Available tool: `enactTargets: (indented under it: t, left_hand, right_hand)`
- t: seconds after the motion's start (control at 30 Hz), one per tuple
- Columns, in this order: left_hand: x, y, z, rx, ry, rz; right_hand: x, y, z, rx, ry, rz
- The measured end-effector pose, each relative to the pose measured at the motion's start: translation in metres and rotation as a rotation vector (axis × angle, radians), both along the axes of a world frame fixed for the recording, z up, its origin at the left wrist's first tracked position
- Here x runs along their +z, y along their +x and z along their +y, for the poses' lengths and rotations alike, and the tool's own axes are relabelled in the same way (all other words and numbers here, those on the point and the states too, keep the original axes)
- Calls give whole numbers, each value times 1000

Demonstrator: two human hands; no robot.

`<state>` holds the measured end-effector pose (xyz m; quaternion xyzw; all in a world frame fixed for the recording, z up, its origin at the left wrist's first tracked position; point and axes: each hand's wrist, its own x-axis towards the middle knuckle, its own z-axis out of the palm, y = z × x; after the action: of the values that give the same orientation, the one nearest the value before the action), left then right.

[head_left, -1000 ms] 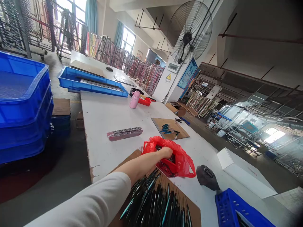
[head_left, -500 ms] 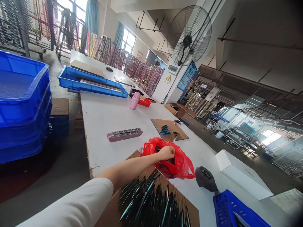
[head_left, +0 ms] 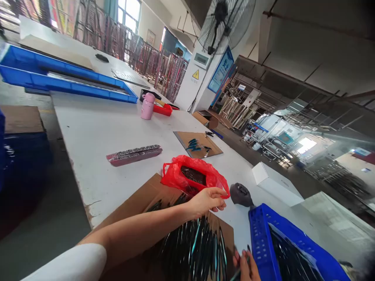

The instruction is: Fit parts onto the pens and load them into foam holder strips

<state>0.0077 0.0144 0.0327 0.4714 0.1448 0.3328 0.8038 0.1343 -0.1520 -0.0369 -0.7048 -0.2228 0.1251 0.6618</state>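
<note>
My left hand (head_left: 208, 201) hovers at the near right edge of a red plastic bag (head_left: 172, 177), fingers loosely stretched, nothing visible in them. Inside the bag's mouth lies a dark, shiny bundle (head_left: 193, 175). At the bottom edge, my right hand (head_left: 247, 267) pinches a slender dark glossy piece (head_left: 236, 275), partly cut off by the frame. Many similar dark, pointed pieces (head_left: 196, 246), some with a teal sheen, lie fanned out on a cardboard sheet (head_left: 131, 203) below my left forearm.
A blue crate (head_left: 260, 242) of dark pieces stands at right, near a dark grey lump (head_left: 241, 194) and a white box (head_left: 275, 183). Farther off are a maroon block (head_left: 134, 155), a board (head_left: 215, 146) with teal pieces, a pink bottle (head_left: 147, 106) and a blue tray (head_left: 88, 89).
My left hand has come out of the red bag's mouth toward me, its fingers loosening. My right hand has come into view at the bottom. The camera view has turned right.
</note>
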Motion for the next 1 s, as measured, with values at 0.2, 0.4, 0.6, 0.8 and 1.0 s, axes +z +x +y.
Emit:
enactTargets:
  t: [0.2, 0.4, 0.6, 0.8, 1.0]
  left_hand:
    - [-3, 2, -30, -152, 3, 15]
    - [-7, 6, -47, -208, 23, -30]
    - [-13, 8, -50, -169, -50, 19]
    - [-21, 10, -47, -155, -367, 21]
    - [-19, 9, -35, -88, -422, -156]
  right_hand:
    - [-2, -16, 10, 163, 92, 313]
    - [0, -32, 9, 185, 44, 187]
    - [-3, -19, 2, -33, 221, 210]
    - [-8, 12, -4, -99, 497, 376]
    - [-13, -9, 10, 71, 367, 466]
